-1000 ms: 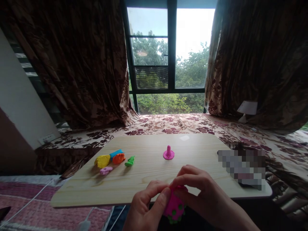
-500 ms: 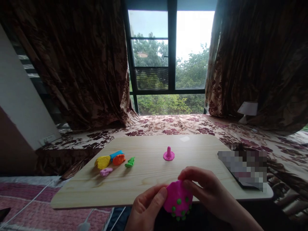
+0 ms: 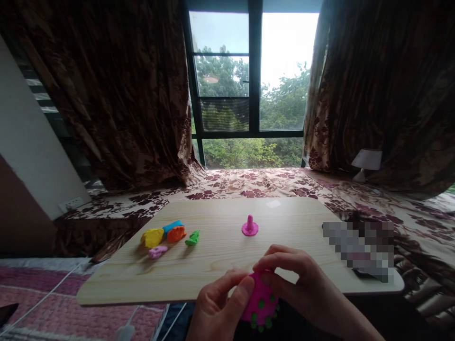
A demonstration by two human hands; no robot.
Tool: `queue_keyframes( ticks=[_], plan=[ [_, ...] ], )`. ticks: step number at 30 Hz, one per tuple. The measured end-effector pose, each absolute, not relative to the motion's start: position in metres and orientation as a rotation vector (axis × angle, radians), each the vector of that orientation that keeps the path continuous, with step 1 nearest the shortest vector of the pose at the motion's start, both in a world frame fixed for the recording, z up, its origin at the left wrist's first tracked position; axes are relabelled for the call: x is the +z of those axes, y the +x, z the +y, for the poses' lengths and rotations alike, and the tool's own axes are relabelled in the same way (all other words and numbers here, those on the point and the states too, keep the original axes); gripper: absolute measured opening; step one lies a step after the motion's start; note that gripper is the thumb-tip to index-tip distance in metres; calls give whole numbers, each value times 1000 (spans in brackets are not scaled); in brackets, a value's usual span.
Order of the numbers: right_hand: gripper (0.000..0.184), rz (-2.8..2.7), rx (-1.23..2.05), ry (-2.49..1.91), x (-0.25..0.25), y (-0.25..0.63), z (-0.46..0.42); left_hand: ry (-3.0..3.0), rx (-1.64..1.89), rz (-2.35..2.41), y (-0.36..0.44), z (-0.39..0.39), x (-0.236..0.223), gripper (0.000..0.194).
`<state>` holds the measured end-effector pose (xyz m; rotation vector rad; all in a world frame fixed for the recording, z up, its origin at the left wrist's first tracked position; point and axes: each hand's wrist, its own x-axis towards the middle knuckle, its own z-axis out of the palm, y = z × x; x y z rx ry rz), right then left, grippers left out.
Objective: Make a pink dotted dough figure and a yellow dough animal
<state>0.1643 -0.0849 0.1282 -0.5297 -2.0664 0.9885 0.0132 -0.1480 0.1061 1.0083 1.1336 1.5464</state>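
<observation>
Between my two hands is a rounded piece of bright pink modelling clay [image 3: 256,303] dotted with several small green balls, held at the table's near edge. My left hand [image 3: 223,300] pinches its left rim between thumb and fingers. At its upper right rim, my right hand [image 3: 293,274] grips it with fingertips and thumb; part of the rim is hidden behind these fingers. Beyond them on the table stands a pink clay piece [image 3: 250,227], a flat disc with an upright stub.
On the wooden table [image 3: 213,279], at left, lie yellow [image 3: 152,237], blue [image 3: 173,227], orange [image 3: 176,233], light pink [image 3: 158,252] and green clay lumps [image 3: 193,238]. A blurred-out flat object [image 3: 359,251] lies at right. A white lamp [image 3: 366,161] stands on the window ledge.
The dotted pink clay has shifted slightly down and left and turned, showing less of its face. My right fingers have moved left along its top rim, nearer my left hand.
</observation>
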Motion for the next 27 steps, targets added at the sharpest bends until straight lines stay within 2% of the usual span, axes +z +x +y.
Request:
queue_keyframes(
  ticks=[11,14,17,27],
  plan=[
    [11,-2083,950,-521,127,165,-85,1276,1511,1230,10,-149,109,14],
    [16,-2070,1006,-483,128,166,-86,1279,1485,1214,9,-150,109,16],
    [14,-2097,1039,-464,129,165,-87,1280,1443,1202,8,-151,109,18],
    [13,-2191,925,-507,129,165,-85,1307,1342,1181,8,-150,109,26]
  ],
)
